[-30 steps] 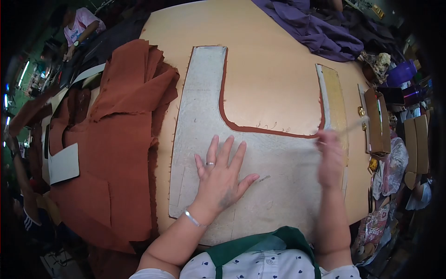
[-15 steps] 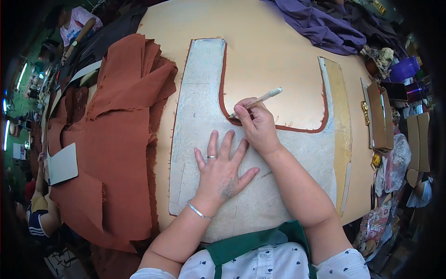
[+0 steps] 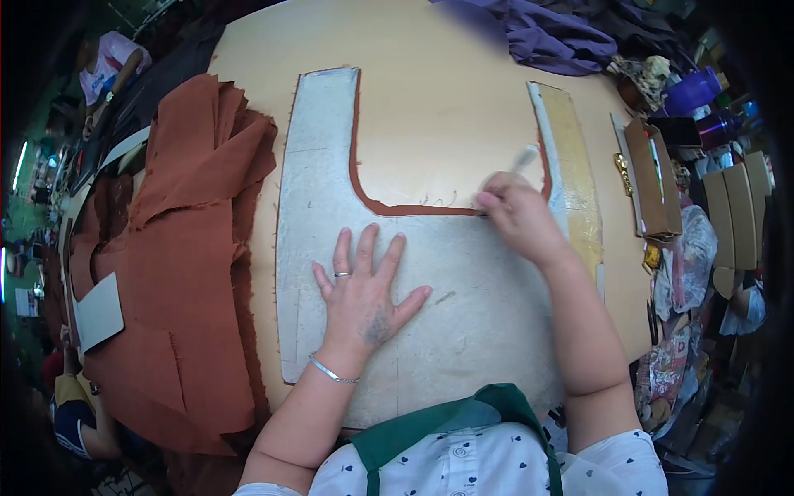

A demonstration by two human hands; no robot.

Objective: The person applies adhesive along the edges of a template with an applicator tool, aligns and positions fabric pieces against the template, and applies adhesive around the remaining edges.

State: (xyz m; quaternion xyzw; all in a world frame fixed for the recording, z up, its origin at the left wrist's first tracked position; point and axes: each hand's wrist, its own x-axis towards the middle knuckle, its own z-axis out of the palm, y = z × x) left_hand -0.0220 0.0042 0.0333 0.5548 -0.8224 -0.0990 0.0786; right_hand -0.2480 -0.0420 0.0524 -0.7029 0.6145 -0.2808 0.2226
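Note:
A large U-shaped grey-white pattern template (image 3: 471,331) lies flat on top of rust-brown fabric (image 3: 422,212), which shows as a narrow band along the template's inner curve. My left hand (image 3: 361,289) rests on the template with its fingers spread, pressing flat and holding nothing. Between the thumb and fingers of my right hand (image 3: 523,217) is a pen (image 3: 524,159), smeared by motion. Its tip is low, by the bottom edge of the curve, at the fabric band. Whether the tip touches the cloth I cannot tell.
A thick pile of rust fabric (image 3: 198,248) lies to the left, with a pale card piece (image 3: 99,312) on it. Purple cloth (image 3: 554,37) is bunched at the back. On the right stands a cardboard box (image 3: 657,178). Two people are at the far left.
My right hand has moved the pen rightward along the template's inner curve, from its left corner to the bottom edge. My left hand stays flat on the template. The whole view has shifted slightly.

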